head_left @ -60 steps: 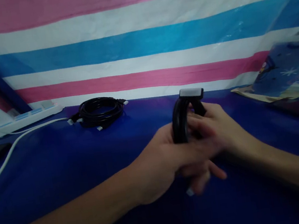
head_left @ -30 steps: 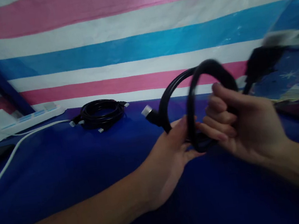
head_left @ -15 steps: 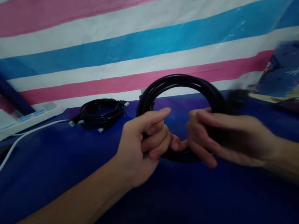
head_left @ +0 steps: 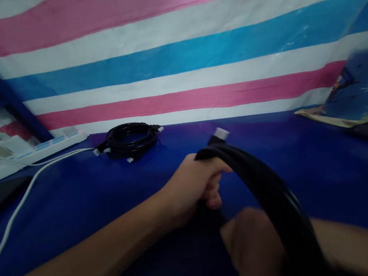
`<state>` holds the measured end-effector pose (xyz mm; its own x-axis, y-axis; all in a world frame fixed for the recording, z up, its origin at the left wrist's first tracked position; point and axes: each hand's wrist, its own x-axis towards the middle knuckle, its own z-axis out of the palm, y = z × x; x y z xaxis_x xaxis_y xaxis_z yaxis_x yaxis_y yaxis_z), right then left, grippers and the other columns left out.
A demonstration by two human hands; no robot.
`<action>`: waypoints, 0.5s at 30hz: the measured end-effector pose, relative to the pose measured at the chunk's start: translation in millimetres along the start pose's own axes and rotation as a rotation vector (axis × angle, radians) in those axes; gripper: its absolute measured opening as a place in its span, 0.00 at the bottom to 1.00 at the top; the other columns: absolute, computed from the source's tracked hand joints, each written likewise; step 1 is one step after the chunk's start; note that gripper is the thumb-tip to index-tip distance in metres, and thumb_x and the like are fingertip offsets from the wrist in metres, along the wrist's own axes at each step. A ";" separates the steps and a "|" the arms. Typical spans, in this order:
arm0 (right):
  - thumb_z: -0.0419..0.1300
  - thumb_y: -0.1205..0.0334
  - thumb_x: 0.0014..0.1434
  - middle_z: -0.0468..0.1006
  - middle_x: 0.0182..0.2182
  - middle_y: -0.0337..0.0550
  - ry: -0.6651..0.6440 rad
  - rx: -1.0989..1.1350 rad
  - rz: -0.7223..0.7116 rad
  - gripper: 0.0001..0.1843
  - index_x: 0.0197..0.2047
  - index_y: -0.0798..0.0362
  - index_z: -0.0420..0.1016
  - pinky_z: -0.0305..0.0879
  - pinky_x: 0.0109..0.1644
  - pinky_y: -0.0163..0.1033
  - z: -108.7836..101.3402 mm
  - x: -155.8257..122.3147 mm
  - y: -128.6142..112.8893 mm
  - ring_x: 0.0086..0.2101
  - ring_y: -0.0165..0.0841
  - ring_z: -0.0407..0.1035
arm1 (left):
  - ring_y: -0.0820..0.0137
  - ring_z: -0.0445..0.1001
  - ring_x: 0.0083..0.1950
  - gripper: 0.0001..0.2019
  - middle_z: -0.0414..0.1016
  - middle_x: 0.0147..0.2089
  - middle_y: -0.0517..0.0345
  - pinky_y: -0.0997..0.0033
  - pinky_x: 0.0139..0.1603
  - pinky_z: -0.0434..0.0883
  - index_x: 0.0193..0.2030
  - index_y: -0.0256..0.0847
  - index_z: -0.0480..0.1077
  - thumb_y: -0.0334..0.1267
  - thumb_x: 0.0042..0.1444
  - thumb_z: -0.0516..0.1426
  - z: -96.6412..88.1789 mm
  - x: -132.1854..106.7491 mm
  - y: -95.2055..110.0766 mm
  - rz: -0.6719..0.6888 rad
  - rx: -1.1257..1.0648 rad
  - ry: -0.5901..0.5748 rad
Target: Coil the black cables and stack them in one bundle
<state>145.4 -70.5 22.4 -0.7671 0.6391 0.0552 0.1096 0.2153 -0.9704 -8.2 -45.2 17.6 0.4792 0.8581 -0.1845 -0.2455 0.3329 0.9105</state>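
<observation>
A coiled black cable arches from the middle of the view down to the lower right. My left hand is closed around its left side, fingers curled in. Just beyond that hand, a plug with a pale metal end sticks up from the cable. My right hand is low and close, partly behind the coil and smeared by motion, so its grip does not show. Farther back on the left, a second coiled black cable lies flat with its plugs around it.
A white power strip and a white cord lie at the left of the blue table. Beside them is a dark flat object. Striped sheeting hangs behind. A blue patterned item stands at the right.
The held coil has come nearer and tilted down to the right, and its plug now shows. My right hand has dropped lower and closer. The other coil stays put on the table.
</observation>
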 end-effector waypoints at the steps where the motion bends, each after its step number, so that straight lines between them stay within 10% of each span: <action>1: 0.63 0.49 0.50 0.59 0.13 0.35 0.018 0.044 0.004 0.22 0.14 0.51 0.62 0.55 0.21 0.34 -2.7 1.6 1.4 0.17 0.26 0.55 | 0.82 0.42 0.15 0.20 0.43 0.14 0.71 0.80 0.16 0.51 0.16 0.41 0.48 0.33 0.49 0.57 0.0 0.3 0.9 0.028 -0.026 0.025; 7: 0.57 0.55 0.57 0.45 0.10 0.30 0.237 0.550 0.063 0.28 0.12 0.53 0.48 0.61 0.28 0.34 -32.1 14.4 8.5 0.13 0.22 0.43 | 0.83 0.43 0.14 0.22 0.39 0.12 0.70 0.75 0.24 0.58 0.14 0.41 0.43 0.32 0.52 0.53 -0.5 -3.4 8.5 0.144 -0.073 -0.150; 15: 0.57 0.57 0.57 0.44 0.11 0.28 0.246 0.611 0.202 0.24 0.14 0.52 0.52 0.63 0.30 0.35 -37.4 18.9 15.8 0.13 0.22 0.42 | 0.82 0.42 0.14 0.23 0.38 0.12 0.70 0.75 0.26 0.60 0.14 0.41 0.43 0.33 0.54 0.52 -9.9 1.2 0.8 0.080 -0.053 -0.218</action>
<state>156.4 -27.4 16.9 -0.5951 0.7877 -0.1592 -0.1964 -0.3347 -0.9216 -16.2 -40.0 14.5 0.6260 0.7795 -0.0230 -0.3309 0.2922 0.8973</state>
